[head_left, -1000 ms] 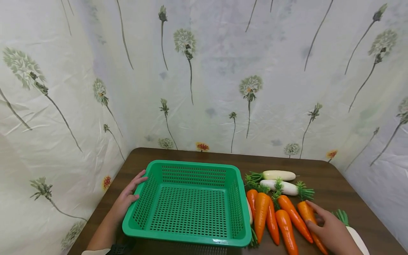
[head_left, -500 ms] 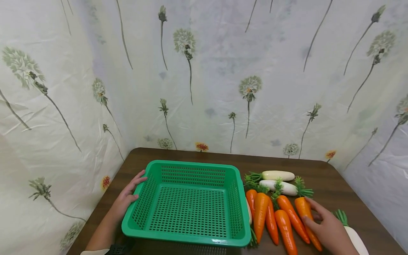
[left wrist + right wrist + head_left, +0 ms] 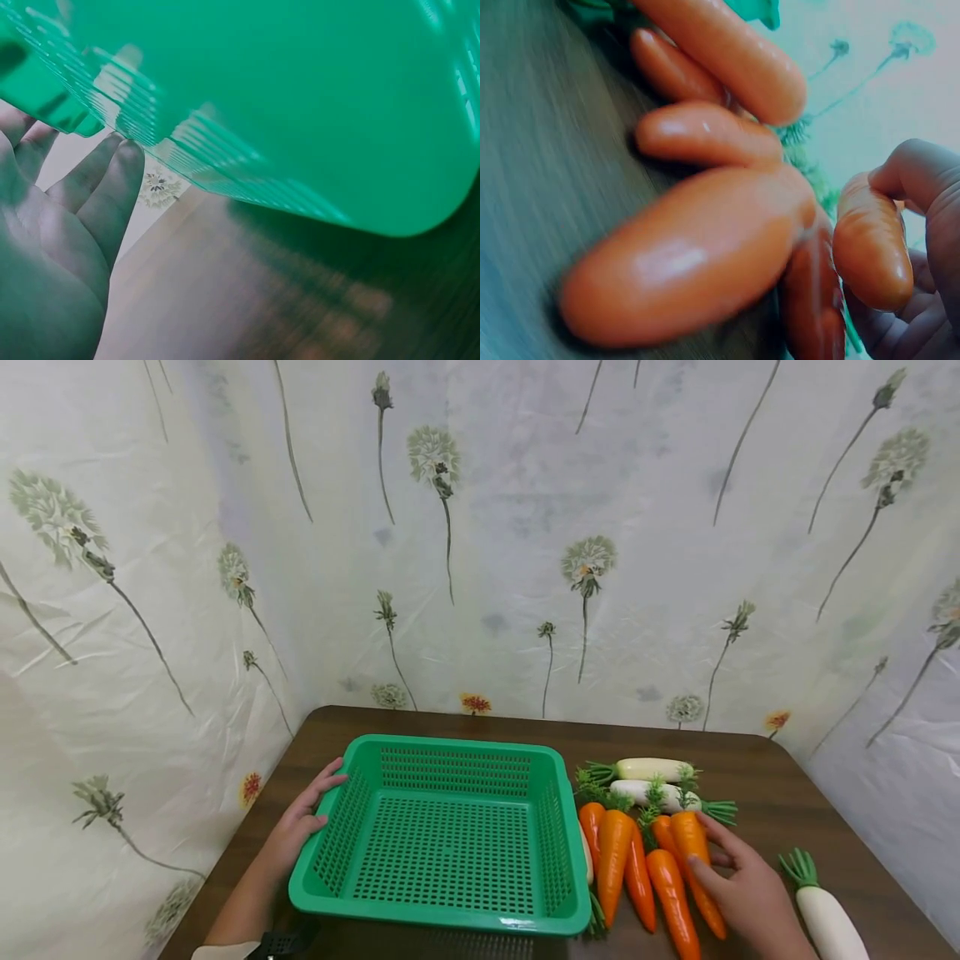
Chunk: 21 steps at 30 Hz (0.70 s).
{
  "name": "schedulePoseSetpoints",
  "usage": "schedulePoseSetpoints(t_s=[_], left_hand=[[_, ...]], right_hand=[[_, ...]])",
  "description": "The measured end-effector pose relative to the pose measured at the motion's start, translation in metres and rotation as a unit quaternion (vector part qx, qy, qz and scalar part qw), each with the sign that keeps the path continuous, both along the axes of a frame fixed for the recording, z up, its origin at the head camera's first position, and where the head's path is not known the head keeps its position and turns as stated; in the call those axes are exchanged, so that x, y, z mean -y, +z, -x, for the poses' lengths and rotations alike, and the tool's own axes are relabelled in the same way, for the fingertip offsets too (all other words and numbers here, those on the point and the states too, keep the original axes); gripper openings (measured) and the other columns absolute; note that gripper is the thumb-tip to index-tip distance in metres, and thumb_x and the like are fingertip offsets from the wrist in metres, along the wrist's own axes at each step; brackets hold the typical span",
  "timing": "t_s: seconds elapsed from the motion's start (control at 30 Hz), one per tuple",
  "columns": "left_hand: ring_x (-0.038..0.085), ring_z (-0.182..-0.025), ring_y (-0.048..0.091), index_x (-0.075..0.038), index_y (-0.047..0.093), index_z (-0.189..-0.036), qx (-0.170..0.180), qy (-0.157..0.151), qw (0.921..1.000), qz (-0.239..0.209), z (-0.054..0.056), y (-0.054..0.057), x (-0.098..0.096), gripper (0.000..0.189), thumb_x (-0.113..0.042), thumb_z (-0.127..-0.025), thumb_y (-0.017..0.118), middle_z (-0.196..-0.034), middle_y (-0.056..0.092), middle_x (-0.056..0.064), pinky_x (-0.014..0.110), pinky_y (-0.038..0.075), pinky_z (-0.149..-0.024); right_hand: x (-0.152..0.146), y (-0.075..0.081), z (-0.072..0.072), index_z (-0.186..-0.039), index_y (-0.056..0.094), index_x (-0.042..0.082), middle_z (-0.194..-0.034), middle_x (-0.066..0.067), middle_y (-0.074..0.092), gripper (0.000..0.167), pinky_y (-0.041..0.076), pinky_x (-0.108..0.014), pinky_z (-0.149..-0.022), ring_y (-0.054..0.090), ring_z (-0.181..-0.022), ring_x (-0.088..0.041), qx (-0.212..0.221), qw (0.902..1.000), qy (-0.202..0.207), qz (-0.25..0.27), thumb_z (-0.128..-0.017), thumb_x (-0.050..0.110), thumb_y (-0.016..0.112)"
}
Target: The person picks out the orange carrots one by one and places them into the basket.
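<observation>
My right hand (image 3: 746,885) pinches an orange carrot (image 3: 690,847) near its leafy end, thumb on one side and fingers on the other. In the head view this carrot overlaps another carrot and the white radish behind it. The right wrist view shows the gripped carrot (image 3: 871,240) between thumb and fingers, beside a row of other carrots. Against the left side of a green plastic basket (image 3: 442,920) lies my left hand (image 3: 296,835). Its fingers (image 3: 112,199) are fairly straight in the left wrist view, tips touching the basket's slotted wall.
Several carrots (image 3: 615,860) lie close along the basket's right side. Behind them are a cream radish (image 3: 652,769) and a white radish (image 3: 645,792). Another white radish (image 3: 828,922) lies apart at the right of the brown table (image 3: 750,760). A floral curtain (image 3: 495,568) hangs behind.
My right hand has moved left with the carrot, from beside the pile to over the neighbouring carrot. The white radish at the right shows more fully. My left hand and the basket stay put.
</observation>
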<state>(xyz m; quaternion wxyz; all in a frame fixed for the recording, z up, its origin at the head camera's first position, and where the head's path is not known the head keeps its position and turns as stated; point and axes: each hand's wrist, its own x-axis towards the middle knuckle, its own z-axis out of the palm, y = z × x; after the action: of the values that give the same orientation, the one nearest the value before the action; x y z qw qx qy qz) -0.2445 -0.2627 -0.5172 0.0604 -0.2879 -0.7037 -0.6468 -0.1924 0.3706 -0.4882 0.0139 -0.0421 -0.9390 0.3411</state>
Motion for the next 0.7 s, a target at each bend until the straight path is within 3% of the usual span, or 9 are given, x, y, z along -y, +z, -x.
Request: schedulePoseSetpoints(t_s=[0.17,0.4,0.7], left_hand=[[-0.009,-0.151,0.023,0.017,0.037,-0.148,0.004,0.006,1.0000,0.004,0.000,0.001,0.000,0.058,0.015,-0.090,0.033,-0.175,0.020,0.008,0.013,0.034,-0.107],[-0.009,-0.151,0.023,0.016,0.037,-0.149,0.011,0.008,0.9999,0.006,0.000,0.002,-0.001,0.058,0.014,-0.091,0.033,-0.175,0.016,0.016,0.013,0.033,-0.108],[-0.009,-0.151,0.024,0.016,0.037,-0.149,0.016,0.003,0.9998,0.006,0.000,0.001,0.000,0.059,0.015,-0.091,0.032,-0.175,0.016,0.012,0.014,0.036,-0.107]], right_hand=[[0.014,0.002,-0.002,-0.165,0.033,0.018,-0.153,-0.032,0.049,0.081,0.057,-0.030,-0.069,0.062,-0.124,-0.045,-0.009,0.9999,0.004,0.010,-0.100,0.050,0.066],[0.023,0.004,-0.001,-0.163,0.038,0.018,-0.152,-0.031,0.050,0.076,0.056,-0.031,-0.071,0.065,-0.121,-0.043,-0.031,0.9992,0.025,0.000,-0.099,0.046,0.068],[0.040,0.010,-0.006,-0.162,0.039,0.019,-0.150,-0.028,0.054,0.076,0.057,-0.033,-0.072,0.065,-0.120,-0.041,-0.036,0.9988,0.032,0.013,-0.098,0.044,0.071]])
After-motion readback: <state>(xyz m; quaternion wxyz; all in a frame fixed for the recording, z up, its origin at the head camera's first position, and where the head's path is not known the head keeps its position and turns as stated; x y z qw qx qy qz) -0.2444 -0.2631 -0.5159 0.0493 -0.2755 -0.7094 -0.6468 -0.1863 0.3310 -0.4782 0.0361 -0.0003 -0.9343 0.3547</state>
